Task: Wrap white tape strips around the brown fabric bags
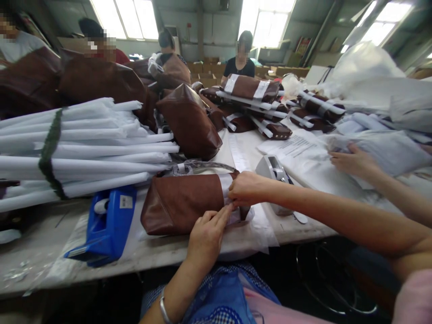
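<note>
Noted nearest: blue apron (216, 299), then left hand (207, 234), wearing a bracelet (164, 306). Found left fingers extended, side by side, laid against the near side of the brown bag (184, 202); cannot tell whether gripping. Located brown bag on the table (33, 229), directly beyond the left hand and mostly left of the right hand. Observed right hand (248, 189) clamped with curled fingers on the white band (226, 180) across the bag's right part, almost meeting the left fingertips. Recorded left of the bag: blue tape dispenser (116, 225); right of it: grey tape dispenser (268, 166). Seen farther: white rolls (111, 148) bound by a green tie (50, 153), second bag (192, 117), co-worker's hand (354, 159) on a clear pack (394, 150), banded bags (246, 87) in a pile. Noted farthest: seated or standing people (248, 67), cannot tell which, and bright windows (135, 18).
</note>
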